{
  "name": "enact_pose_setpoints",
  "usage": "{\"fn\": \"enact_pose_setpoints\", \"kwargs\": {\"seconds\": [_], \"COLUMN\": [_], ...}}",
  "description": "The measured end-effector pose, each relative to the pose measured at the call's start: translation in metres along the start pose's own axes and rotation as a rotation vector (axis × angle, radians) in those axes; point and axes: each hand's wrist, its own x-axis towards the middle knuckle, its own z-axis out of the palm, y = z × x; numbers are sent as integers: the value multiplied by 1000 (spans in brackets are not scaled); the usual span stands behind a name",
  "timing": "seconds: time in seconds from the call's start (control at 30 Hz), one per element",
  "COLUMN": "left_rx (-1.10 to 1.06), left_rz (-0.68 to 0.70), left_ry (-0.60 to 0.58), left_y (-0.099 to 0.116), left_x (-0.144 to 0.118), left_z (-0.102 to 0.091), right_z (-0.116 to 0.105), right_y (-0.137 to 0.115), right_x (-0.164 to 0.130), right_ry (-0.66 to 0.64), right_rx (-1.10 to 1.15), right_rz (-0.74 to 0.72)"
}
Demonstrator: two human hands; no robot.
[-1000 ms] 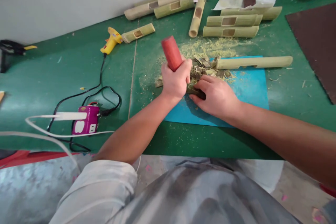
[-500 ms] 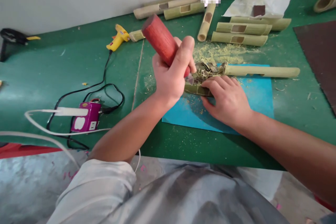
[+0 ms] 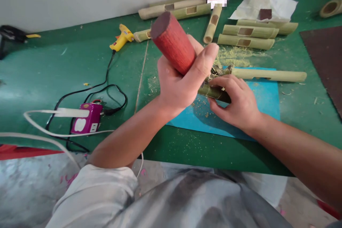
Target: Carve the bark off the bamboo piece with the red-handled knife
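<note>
My left hand (image 3: 181,78) is wrapped round the thick red wooden handle (image 3: 175,42) of a tool, its butt pointing up and left. The working end is hidden behind my fingers, close to a dark green bamboo piece (image 3: 212,92). My right hand (image 3: 236,101) grips that bamboo, fingers over the top and thumb below. Shavings (image 3: 219,70) are heaped just behind it. Beneath lies a blue sheet (image 3: 264,114) scattered with crumbs. A pale bamboo tube (image 3: 278,75) rests across the sheet's far right part.
Slotted bamboo tubes (image 3: 245,42) lie at the back. White paper (image 3: 263,1) with a brown square sits behind them. Leftward are a yellow glue gun (image 3: 123,38), its black cord, and a purple power adapter (image 3: 87,117). A dark mat (image 3: 326,53) covers the right side.
My left hand and the red handle have moved right and toward me, and the butt looks larger. The bamboo piece has shifted right, with my right hand still on it.
</note>
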Motion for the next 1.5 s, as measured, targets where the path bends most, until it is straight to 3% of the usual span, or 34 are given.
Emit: {"fn": "enact_pose_setpoints", "kwargs": {"seconds": [0.27,0.5,0.9,1.5], "left_rx": [64,147,184,269], "left_rz": [-17,-35,146,191], "left_ry": [-62,-136,-145,-213], "left_y": [0,-12,-30,-40], "left_x": [-6,-10,-9,-12], "left_z": [-2,-4,-3,-3], "right_z": [2,3,10,12], "right_y": [0,-2,5,4], "right_x": [0,-3,-3,-1], "right_ry": [42,12,-17,-87], "right_rx": [-18,-70,-65,-112], "right_rz": [-7,137,119,119]}}
